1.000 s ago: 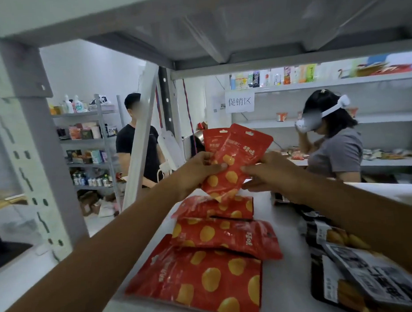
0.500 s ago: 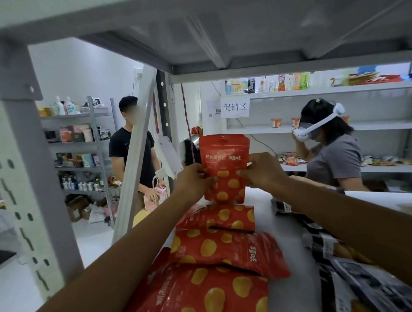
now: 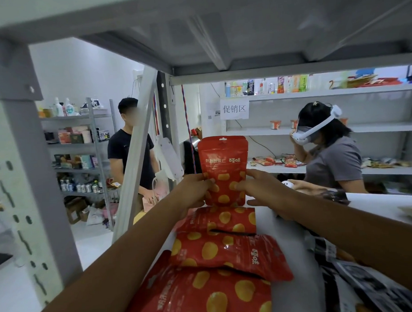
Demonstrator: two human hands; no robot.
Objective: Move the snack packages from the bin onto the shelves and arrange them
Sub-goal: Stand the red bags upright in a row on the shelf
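Observation:
A red snack pouch with yellow dots [image 3: 223, 164] stands upright at the far end of the white shelf [image 3: 290, 258]. My left hand [image 3: 197, 191] grips its left edge and my right hand [image 3: 260, 189] grips its right edge. In front of the upright pouch, three more red dotted pouches lie flat in a row toward me: one [image 3: 228, 219], a second [image 3: 229, 253] and a large near one [image 3: 205, 296]. Dark snack packages [image 3: 359, 286] lie on the shelf under my right forearm. The bin is out of view.
The shelf above [image 3: 219, 27] hangs low overhead. A grey perforated upright [image 3: 21, 174] and a slanted brace [image 3: 135, 163] stand at the left. A person in a black shirt [image 3: 130, 153] and a person in a headset [image 3: 328, 151] stand behind the shelf, with stocked racks beyond.
The pouch, held tilted a second ago, now stands straight and upright at the back of the row. Both hands have shifted to its side edges.

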